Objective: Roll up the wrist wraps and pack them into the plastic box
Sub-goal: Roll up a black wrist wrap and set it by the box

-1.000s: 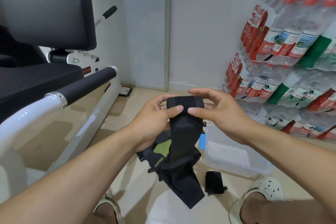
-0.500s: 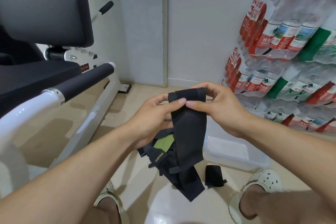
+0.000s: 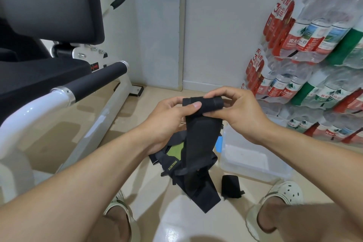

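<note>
Gripping the top of a black wrist wrap [image 3: 198, 143], both hands meet in front of the person, raised above the floor. The left hand [image 3: 169, 120] curls round the wrap's left edge, its thumb lying flat across the front of the fabric. The right hand [image 3: 235, 112] pinches the small roll [image 3: 211, 104] formed at the wrap's upper end, fingers bent over the top and thumb tucked beneath. From the roll the rest of the wrap hangs straight down in a long loose strip, its free end dangling low between the feet.

Below the left hand, partly hidden by the hanging strip, lies a heap of further dark wraps [image 3: 170, 161], one with a green patch and yellow lettering. Below the right hand, on the floor [image 3: 149, 188], sits a small black rolled wrap [image 3: 230, 186], apart from the heap. Just beyond it, under the right wrist, stands the clear plastic box [image 3: 253, 161], open at the top, a blue latch showing on its near-left side.

Pale perforated clogs [image 3: 280, 194] cover both feet at the bottom of the view. Out to the left of the hands stands a white-framed exercise machine [image 3: 110, 108] with black padding and a black foam grip. Out to the right, shrink-wrapped packs of water bottles [image 3: 306, 49] are stacked against the wall.
</note>
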`<control>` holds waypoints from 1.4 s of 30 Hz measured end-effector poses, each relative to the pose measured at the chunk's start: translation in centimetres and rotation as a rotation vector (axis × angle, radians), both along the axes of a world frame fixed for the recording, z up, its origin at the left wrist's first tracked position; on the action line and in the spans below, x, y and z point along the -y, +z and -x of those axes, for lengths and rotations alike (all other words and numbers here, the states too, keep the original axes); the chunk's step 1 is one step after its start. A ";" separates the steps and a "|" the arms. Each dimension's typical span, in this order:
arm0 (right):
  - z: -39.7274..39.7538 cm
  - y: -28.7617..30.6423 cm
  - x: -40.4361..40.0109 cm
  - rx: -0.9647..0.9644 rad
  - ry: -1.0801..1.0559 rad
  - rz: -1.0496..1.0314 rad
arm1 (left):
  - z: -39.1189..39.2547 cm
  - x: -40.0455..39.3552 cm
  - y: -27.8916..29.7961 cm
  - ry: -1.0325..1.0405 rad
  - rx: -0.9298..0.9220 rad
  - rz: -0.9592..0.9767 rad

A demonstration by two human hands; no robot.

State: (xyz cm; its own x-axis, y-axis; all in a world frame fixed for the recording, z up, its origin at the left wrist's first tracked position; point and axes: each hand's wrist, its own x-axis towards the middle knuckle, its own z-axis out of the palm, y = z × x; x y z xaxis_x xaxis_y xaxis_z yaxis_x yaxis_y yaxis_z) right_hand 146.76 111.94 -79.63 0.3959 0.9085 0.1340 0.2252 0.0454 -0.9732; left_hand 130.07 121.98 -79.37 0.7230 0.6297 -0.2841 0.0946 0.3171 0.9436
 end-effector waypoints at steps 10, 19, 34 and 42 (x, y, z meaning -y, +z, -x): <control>-1.0 0.6 0.7 -0.109 0.105 0.117 | 0.1 -0.2 0.5 0.010 0.090 -0.032; -1.1 0.2 1.0 -0.229 0.200 0.164 | 0.0 -0.4 0.2 -0.004 0.092 -0.146; -0.7 0.4 0.1 -0.161 0.119 0.059 | 0.6 -0.2 0.6 -0.038 0.047 -0.005; -0.2 -0.4 0.3 -0.048 0.109 0.003 | 0.9 -0.2 0.6 -0.122 -0.101 0.053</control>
State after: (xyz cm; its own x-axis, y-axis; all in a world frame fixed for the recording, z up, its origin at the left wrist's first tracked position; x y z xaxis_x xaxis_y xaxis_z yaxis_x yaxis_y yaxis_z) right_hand 147.00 111.60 -80.01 0.3004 0.9469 0.1146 0.1721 0.0644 -0.9830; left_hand 129.15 122.21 -78.72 0.7594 0.5210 -0.3896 0.2288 0.3468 0.9096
